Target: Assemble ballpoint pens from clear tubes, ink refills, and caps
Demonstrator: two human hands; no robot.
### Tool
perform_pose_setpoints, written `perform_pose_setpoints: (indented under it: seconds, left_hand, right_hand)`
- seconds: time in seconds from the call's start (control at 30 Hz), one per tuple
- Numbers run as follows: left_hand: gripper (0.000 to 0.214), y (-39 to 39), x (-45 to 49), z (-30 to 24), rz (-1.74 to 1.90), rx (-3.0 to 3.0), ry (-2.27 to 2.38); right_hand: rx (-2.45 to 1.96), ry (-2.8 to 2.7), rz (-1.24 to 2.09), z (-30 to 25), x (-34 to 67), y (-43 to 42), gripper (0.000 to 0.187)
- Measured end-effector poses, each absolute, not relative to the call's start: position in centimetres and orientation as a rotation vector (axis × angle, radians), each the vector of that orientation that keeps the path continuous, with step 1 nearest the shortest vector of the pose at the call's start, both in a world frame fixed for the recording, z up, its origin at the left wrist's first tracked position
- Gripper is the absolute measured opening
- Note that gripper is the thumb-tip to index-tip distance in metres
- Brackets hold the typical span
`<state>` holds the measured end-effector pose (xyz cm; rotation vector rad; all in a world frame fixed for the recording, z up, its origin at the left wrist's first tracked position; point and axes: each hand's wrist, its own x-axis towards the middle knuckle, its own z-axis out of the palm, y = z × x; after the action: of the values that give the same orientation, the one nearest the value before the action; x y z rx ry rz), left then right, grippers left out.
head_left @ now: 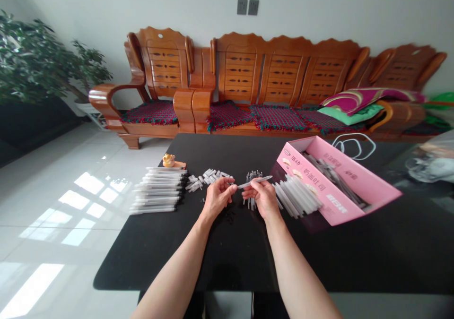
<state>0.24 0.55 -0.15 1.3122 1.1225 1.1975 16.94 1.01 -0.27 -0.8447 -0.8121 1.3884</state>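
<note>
My right hand (pixel 260 197) pinches a clear pen barrel (pixel 257 181) with a pointed tip aimed to the right. My left hand (pixel 218 197) has its fingers drawn together right by the barrel's near end; anything between them is too small to tell. Between my hands stands a bundle of thin grey pen refills (pixel 251 190), partly hidden by my right hand. Left of my hands lie a heap of small white pen parts (pixel 209 177) and a row of white pens (pixel 158 190). Clear barrels (pixel 296 196) lie heaped to the right.
The pens and parts lie on a black table (pixel 227 257). A pink cardboard box (pixel 329 182) holding grey pens sits at its right, near a white cable loop (pixel 354 145). A small yellow duck figure (pixel 169 160) stands at the back. Beyond stands a wooden sofa (pixel 283 78).
</note>
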Motion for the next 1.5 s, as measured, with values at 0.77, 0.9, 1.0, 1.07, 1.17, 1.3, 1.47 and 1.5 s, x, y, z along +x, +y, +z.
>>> perform_pose_setpoints:
  seconds: [0.77, 0.9, 1.0, 1.07, 1.17, 1.3, 1.47, 1.5]
  left_hand:
    - [0.040, 0.4, -0.2, -0.4, 1.082, 1.560, 1.139]
    - [0.035, 0.4, 0.0, -0.3, 1.125, 1.547, 1.165]
    - [0.032, 0.4, -0.2, 0.0, 1.196, 1.524, 1.207]
    - [0.030, 0.6, -0.9, 0.2, 1.340, 1.484, 1.332]
    - [0.023, 1.1, -2.1, 0.2, 1.552, 1.490, 1.658]
    - [0.017, 1.6, -2.6, -0.4, 1.387, 1.843, 1.834]
    - [0.015, 1.8, -1.6, -0.9, 1.010, 2.168, 1.958]
    - [0.014, 1.8, -1.4, -0.9, 0.968, 2.201, 1.979]
  right_hand:
    - [-0.848, -0.833, 1.391, -0.3, 16.9, 0.9, 0.025]
    - [-0.839, -0.834, 1.400, -0.4, 16.9, 0.9, 0.024]
    - [-0.830, -0.803, 1.388, -0.5, 17.0, 1.0, 0.023]
    - [-0.820, -0.764, 1.354, -0.6, 17.2, 1.1, 0.022]
    - [-0.805, -0.732, 1.319, -0.7, 17.3, 1.2, 0.022]
    - [-0.809, -0.743, 1.334, -0.7, 17.3, 1.2, 0.022]
    - [-0.810, -0.735, 1.336, -0.5, 17.2, 1.0, 0.021]
    - [-0.809, -0.734, 1.339, -0.5, 17.2, 1.0, 0.021]
